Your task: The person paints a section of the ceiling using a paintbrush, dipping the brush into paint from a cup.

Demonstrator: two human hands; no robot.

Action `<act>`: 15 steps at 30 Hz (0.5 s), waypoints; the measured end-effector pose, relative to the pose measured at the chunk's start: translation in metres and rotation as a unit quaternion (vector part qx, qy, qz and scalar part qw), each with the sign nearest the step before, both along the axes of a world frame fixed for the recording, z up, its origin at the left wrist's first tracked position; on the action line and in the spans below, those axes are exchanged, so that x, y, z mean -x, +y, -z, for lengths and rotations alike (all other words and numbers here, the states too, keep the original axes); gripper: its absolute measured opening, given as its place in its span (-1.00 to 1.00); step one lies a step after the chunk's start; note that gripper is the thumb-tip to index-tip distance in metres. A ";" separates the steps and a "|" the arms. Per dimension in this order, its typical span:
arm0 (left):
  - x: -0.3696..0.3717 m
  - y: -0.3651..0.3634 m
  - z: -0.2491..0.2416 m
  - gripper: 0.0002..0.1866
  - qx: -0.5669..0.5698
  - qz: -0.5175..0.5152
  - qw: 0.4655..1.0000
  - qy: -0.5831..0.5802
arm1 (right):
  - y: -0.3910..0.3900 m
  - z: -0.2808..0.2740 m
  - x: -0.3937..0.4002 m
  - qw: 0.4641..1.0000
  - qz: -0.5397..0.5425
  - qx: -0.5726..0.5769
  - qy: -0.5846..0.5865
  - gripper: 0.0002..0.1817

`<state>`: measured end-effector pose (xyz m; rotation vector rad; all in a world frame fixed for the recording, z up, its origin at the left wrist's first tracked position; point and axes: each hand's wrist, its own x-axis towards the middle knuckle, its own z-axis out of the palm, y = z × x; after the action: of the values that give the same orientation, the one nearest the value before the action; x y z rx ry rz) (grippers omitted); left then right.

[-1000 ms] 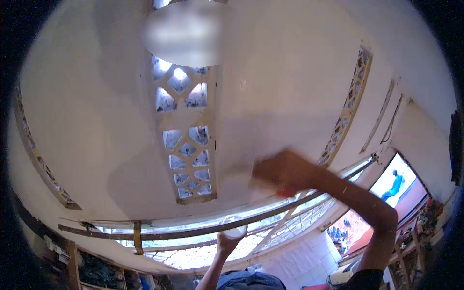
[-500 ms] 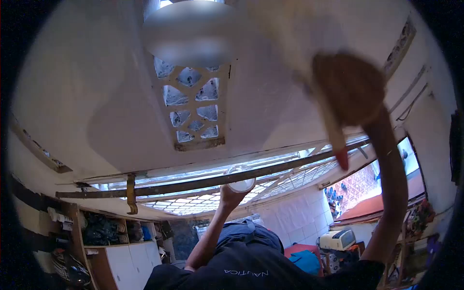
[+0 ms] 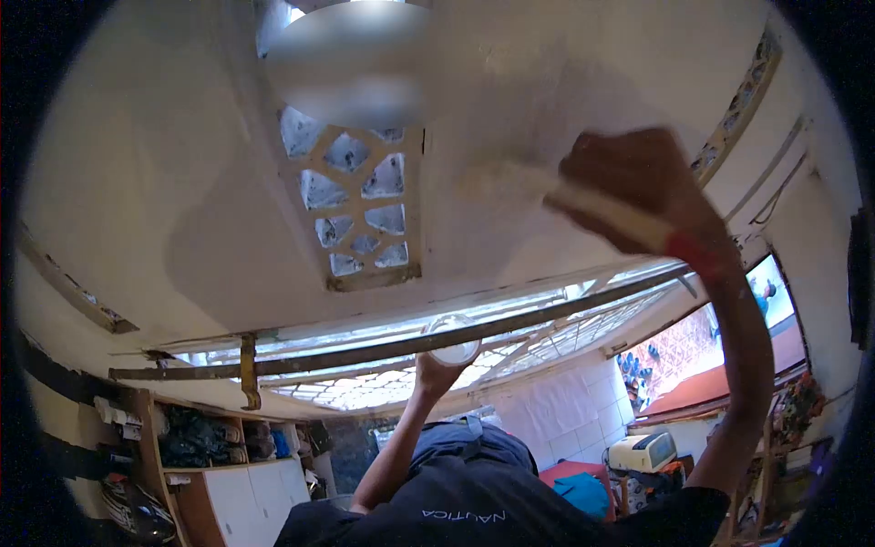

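Note:
A paintbrush [image 3: 620, 216] with a pale handle and a red end is gripped in my right hand [image 3: 633, 178], raised high at the wall [image 3: 510, 100]. Its pale, motion-smeared head points left against the whitish surface, while the red end lies along my wrist. Lower down, my left hand [image 3: 441, 372] is wrapped round a clear cup [image 3: 454, 342] with white stuff inside. A long dark bar [image 3: 365, 357] crosses in front of part of the cup.
An openwork vent [image 3: 369, 214] is set in the wall left of the brush. Behind the bar runs a grilled window [image 3: 346, 390]. A yellowish bracket [image 3: 248, 369] holds the bar at left. Shelves with white cabinet doors [image 3: 241, 501] stand lower left; a doorway [image 3: 679, 360] opens at right.
My right hand has tilted the paintbrush from steep to nearly level, its red end swinging up and right to my wrist. My left hand keeps the cup in nearly the same place.

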<state>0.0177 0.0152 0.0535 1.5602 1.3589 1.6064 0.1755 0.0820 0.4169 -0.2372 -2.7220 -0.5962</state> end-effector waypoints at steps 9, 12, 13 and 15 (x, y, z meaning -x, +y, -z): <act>0.005 0.000 0.018 -0.44 0.028 0.013 0.999 -0.036 | -0.013 -0.134 0.024 0.836 -0.096 -0.428 0.330 -0.87; 0.007 0.003 0.030 -0.40 0.045 0.006 0.998 -0.053 | -0.019 -0.116 0.020 0.874 -0.030 -0.440 0.205 -0.84; 0.007 0.005 0.032 -0.39 0.041 0.002 0.997 -0.060 | -0.022 -0.103 0.019 0.886 0.003 -0.441 0.141 -0.80; 0.007 0.005 0.034 -0.38 0.039 -0.002 0.997 -0.069 | -0.022 -0.070 0.015 0.898 0.068 -0.434 0.010 -0.70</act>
<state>0.0107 0.0198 0.0199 1.3765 1.3345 1.6119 0.1601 0.0605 0.4869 -0.1916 -2.1484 -1.7344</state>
